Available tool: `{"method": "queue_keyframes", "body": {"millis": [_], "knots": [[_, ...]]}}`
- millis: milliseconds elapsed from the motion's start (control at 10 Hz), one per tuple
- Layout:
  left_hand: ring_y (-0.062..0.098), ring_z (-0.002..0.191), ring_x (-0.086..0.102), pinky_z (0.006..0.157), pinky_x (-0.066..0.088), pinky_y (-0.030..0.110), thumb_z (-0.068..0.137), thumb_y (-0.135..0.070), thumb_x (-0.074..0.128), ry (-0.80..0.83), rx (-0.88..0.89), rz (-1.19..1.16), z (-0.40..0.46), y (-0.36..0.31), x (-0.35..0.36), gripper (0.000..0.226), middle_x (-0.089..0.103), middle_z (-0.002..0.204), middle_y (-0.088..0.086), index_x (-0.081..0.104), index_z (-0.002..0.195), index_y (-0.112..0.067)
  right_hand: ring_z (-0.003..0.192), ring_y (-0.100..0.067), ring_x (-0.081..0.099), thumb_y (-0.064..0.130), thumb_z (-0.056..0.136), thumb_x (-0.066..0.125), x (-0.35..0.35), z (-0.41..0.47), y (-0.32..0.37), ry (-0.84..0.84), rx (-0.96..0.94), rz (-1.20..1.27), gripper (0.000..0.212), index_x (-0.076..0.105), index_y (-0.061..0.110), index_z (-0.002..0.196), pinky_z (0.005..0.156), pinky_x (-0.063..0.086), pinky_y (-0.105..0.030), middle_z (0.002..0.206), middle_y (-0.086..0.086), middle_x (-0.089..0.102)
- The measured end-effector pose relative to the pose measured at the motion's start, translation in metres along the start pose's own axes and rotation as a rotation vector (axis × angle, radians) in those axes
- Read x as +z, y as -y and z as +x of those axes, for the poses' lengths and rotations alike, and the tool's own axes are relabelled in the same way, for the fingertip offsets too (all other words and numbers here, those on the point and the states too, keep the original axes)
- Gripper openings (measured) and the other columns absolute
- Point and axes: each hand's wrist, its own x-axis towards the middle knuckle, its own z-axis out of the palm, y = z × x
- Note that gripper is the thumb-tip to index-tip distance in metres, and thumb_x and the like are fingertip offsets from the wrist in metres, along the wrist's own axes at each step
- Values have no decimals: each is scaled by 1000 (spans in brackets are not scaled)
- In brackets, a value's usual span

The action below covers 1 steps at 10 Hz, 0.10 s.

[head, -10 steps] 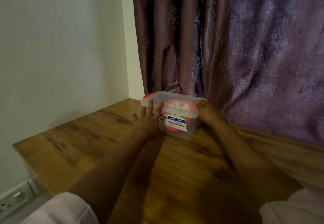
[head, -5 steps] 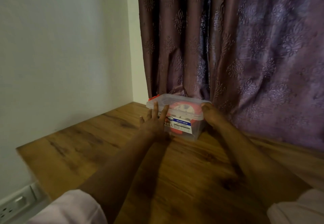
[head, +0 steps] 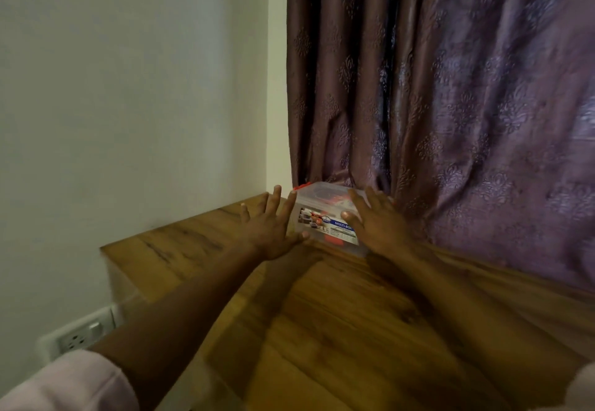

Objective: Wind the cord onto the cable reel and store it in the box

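A clear plastic box with a lid, red clips and a blue label stands at the far end of the wooden table, against the curtain. The red cable reel shows through its lid. My left hand has its fingers spread and straight, with the thumb touching the box's left front corner. My right hand lies flat with straight fingers against the box's front right side and top edge. The cord itself cannot be made out.
A purple patterned curtain hangs right behind the box. A pale wall runs along the table's left edge, with a white socket plate low on it.
The box has slid further back toward the curtain and the corner. Both hands have opened out flat; my right hand, which was curled round the right end, now lies against the front.
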Motion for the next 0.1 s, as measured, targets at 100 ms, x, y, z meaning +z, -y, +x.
{"method": "queue_keyframes", "body": {"millis": [100], "knots": [[29, 140, -14, 104, -2, 64, 67, -86, 7, -38, -12, 51, -24, 11, -25, 91, -24, 152, 0, -24, 139, -39, 152, -35, 13, 59, 99, 24, -14, -14, 25, -37, -116, -72, 65, 12, 32, 156, 118, 21, -56, 167, -9, 10]]}}
